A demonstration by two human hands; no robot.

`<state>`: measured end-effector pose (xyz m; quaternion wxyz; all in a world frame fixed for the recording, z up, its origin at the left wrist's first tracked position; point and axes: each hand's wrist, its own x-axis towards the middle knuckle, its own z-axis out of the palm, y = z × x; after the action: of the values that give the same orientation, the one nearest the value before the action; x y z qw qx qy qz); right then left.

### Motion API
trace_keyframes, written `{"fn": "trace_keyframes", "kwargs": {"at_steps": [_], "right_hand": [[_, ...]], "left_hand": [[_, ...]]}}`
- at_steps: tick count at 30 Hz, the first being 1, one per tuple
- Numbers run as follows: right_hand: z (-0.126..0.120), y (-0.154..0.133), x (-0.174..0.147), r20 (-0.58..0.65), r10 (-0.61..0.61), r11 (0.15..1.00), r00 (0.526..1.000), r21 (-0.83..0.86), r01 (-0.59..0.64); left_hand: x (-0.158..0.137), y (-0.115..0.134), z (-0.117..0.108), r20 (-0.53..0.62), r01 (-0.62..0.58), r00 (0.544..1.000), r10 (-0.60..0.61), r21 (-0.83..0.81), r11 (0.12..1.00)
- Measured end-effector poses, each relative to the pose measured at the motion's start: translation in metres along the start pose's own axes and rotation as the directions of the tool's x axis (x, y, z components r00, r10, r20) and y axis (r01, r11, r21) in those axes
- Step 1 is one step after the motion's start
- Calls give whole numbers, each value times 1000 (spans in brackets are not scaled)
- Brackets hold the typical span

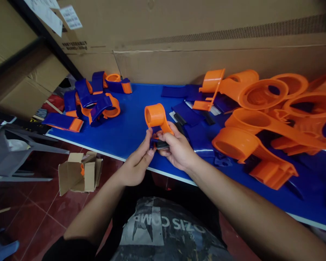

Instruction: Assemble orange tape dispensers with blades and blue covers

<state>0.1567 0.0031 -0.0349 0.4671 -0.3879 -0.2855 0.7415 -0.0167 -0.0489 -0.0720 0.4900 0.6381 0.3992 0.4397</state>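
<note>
Head view, right hand (179, 149) gripping 1 orange dispenser (159, 115), left hand (137, 160) close

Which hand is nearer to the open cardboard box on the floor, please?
Left: the left hand is right of the cardboard box; the right hand is farther right, holding an orange piece.

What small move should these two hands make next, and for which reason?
Perhaps the right hand should steady the orange tape dispenser while the left hand gently presses its lower end. Both hands meet there beside a black piece, whose seating is partly hidden, so a light press seems a sensible check.
</note>
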Motion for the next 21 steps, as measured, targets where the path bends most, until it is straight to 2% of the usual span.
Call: {"fn": "trace_keyframes", "kwargs": {"at_steps": [3,8,13,17,21], "right_hand": [[1,-1,-1,8,9,1000,1000,-8,-9],[0,-1,-1,18,16,999,1000,-28,-16],[-2,-2,-1,38,50,998,998,-33,-48],[-2,-4,-2,39,66,998,997,-24,-65],[-3,-4,-2,55,64,998,996,-26,-63]], "left_hand": [[5,2,-11,74,2,997,-4,23,1000],[16,3,-11,-45,2,999,1,79,997],[25,5,-14,-87,-15,996,31,179,984],[30,8,-17,-99,-67,991,88,203,977],[35,9,-20,-55,-165,982,181,220,962]]}}
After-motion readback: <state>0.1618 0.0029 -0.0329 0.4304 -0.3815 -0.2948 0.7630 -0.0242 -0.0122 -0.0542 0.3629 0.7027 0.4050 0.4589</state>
